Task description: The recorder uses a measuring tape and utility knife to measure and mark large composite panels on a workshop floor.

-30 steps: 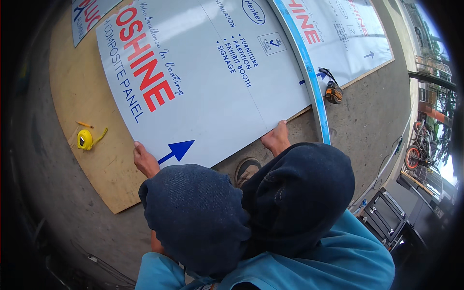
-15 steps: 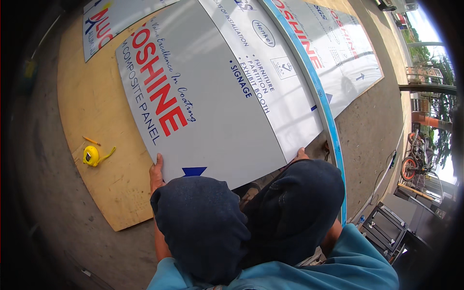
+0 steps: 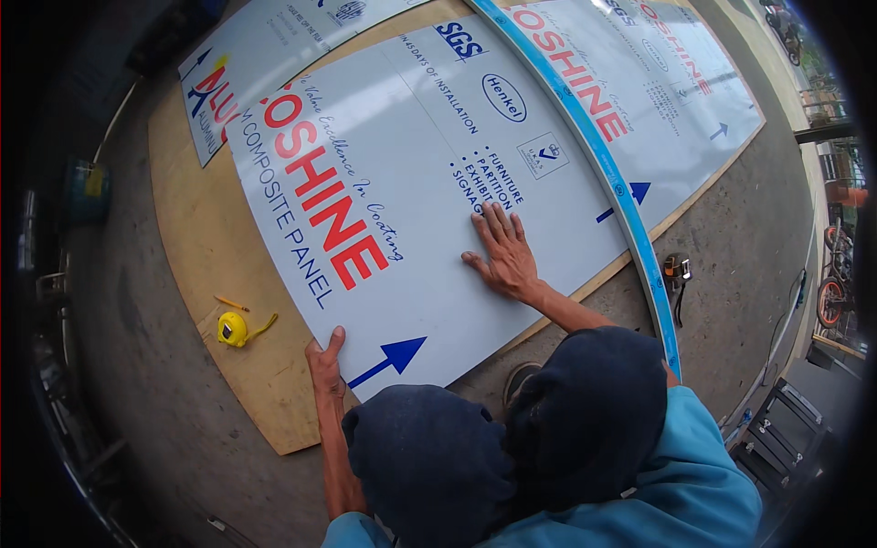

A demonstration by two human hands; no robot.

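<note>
A large light-grey composite panel [image 3: 429, 310], printed in red and blue, lies on a plywood sheet [image 3: 196, 247] in front of my knees. My left hand [image 3: 327, 363] grips its near left edge with the thumb on top; the other fingers are partly hidden under it. Flat on the panel's face, right of the middle, rests my right hand [image 3: 505, 260], fingers spread and holding nothing. A long bar with blue film [image 3: 610, 155] runs across the panel's right side toward me.
A yellow tape measure [image 3: 234, 329] and a pencil [image 3: 232, 302] lie on the plywood at left. Another printed panel [image 3: 274, 55] is at the far left. A dark tape measure [image 3: 677, 268] sits right of the bar. Black metal frames [image 3: 776, 429] and a motorcycle [image 3: 833, 288] stand farther right.
My right hand has left the panel's near right edge and now lies flat on its face. The panel's near part has flattened out. My left hand keeps its grip.
</note>
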